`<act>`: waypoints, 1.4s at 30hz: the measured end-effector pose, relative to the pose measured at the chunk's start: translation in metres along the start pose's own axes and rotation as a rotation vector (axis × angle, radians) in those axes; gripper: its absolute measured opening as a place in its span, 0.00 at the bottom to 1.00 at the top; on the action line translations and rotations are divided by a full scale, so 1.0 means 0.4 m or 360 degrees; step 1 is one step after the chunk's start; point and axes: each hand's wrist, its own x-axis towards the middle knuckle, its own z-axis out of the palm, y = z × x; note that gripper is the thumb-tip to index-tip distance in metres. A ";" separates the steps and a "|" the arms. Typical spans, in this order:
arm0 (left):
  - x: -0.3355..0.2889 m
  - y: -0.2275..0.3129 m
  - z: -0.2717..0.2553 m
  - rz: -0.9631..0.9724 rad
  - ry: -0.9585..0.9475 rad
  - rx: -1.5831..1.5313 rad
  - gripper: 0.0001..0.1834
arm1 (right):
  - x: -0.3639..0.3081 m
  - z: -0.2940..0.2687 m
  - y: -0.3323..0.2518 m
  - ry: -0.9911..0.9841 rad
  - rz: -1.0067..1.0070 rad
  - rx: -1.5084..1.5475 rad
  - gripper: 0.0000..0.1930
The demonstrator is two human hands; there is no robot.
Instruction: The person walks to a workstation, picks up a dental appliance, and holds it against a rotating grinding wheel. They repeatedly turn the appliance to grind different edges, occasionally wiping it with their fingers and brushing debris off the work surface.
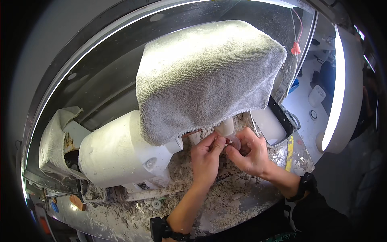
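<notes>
My left hand (206,161) and my right hand (252,155) meet just below the front edge of a grey towel (213,76). Both are closed, with thumbs and fingertips pinching a small pinkish, glossy piece (236,142) between them. My fingers cover much of it, so its kind cannot be made out. Right above my fingertips a pale rounded, wheel-like part (225,126) pokes out from under the towel; whether the piece touches it, I cannot tell. The white motor housing (117,149) of a bench machine lies left of my left hand, partly under the towel.
Wet, crumbly grey residue (238,193) coats the bench top. Right of my hands stands a dark-rimmed tray (269,125) of whitish liquid. A second cloth (52,141) hangs at the far left. A lit strip (336,88) rises at the right, and a curved hood surrounds the back.
</notes>
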 end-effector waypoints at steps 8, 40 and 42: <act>0.012 -0.002 -0.013 -0.0093 -0.0170 -0.0073 0.08 | -0.005 0.012 -0.007 0.0163 -0.0196 -0.0121 0.11; 0.027 -0.022 -0.033 -0.0310 -0.0211 -0.0320 0.11 | -0.006 0.045 0.023 0.0353 -0.0770 -0.0564 0.07; 0.028 -0.023 -0.034 -0.0325 -0.0194 -0.0303 0.11 | -0.001 0.044 0.014 0.0352 -0.0718 -0.0472 0.08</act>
